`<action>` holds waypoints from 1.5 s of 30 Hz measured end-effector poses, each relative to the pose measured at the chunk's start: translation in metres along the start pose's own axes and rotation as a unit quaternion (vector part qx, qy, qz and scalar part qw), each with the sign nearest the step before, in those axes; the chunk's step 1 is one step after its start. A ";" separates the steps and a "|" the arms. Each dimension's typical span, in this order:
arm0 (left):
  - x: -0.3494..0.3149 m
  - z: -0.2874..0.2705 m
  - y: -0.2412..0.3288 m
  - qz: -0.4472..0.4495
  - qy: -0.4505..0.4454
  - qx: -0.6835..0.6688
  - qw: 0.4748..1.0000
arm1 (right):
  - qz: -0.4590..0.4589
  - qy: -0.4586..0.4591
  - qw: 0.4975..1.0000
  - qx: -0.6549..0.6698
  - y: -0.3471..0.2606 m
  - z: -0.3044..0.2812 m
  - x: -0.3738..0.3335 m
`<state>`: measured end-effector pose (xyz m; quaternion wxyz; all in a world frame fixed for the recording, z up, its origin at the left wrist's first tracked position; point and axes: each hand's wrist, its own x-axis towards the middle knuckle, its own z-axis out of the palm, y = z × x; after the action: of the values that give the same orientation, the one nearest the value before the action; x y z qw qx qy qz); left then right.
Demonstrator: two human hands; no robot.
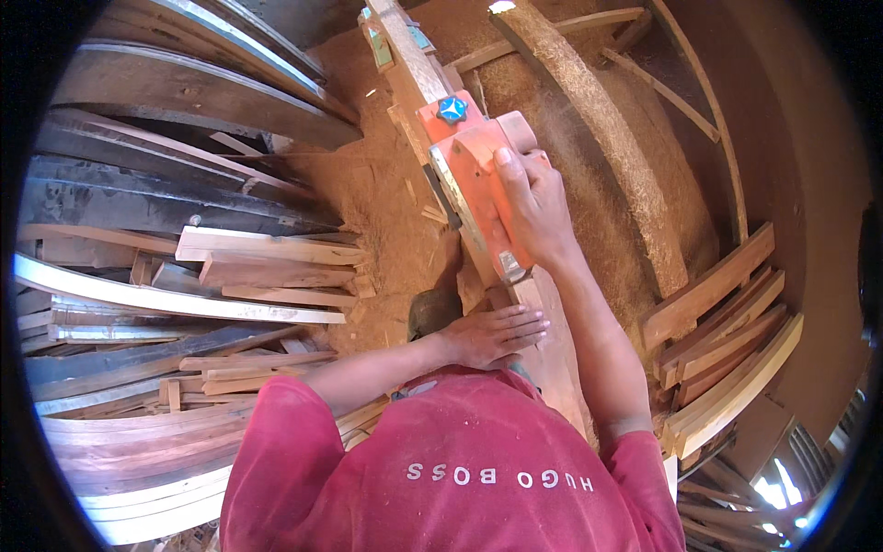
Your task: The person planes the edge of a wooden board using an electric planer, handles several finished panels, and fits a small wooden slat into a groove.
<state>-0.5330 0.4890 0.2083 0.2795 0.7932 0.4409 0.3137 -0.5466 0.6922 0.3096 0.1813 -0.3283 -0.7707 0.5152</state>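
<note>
Orange plastic makes up most of the planer [478,189], which sits partway along a long board [424,74], just ahead of the person's body. Bare wood shows beyond it and behind it, so this looks like the middle of a pass: the stretch past the front seems left to cover, the near stretch perhaps done. How smooth either face is, and whether more passes are needed, I cannot tell.

The planer's long axis follows the board, running away from the body and leaning a little left; its blue knob [452,109] marks the far end.

The right hand [540,207] is closed around the rear of the planer, thumb lying along the top (the other fingers are mostly hidden, so I cannot tell what they press). The left hand [501,333] lies flat, palm down across the near board, its fingers straight and close together, gripping nothing.

Boards are stacked at left [276,271] and right [727,336]; which of them are planed, I cannot tell.
</note>
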 end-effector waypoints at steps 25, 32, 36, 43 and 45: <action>-0.007 0.012 -0.020 0.037 0.004 -0.087 0.996 | 0.020 0.004 0.998 0.066 -0.037 0.081 0.235; -0.003 0.014 -0.023 0.039 0.042 -0.057 0.997 | -0.030 0.032 0.999 0.028 -0.041 0.095 0.296; 0.004 -0.010 -0.024 0.061 0.027 -0.038 0.997 | -0.025 0.039 0.998 0.052 -0.034 0.104 0.337; 0.001 -0.008 -0.034 0.095 0.022 -0.045 0.994 | -0.099 0.008 0.991 0.087 -0.062 0.119 0.371; -0.001 -0.003 -0.036 0.093 0.034 -0.064 0.993 | -0.079 -0.002 0.989 0.123 -0.063 0.126 0.391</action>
<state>-0.5547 0.5054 0.1842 0.2836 0.8002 0.3533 0.3930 -0.9256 0.8621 0.2929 0.2591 -0.2403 -0.7256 0.5904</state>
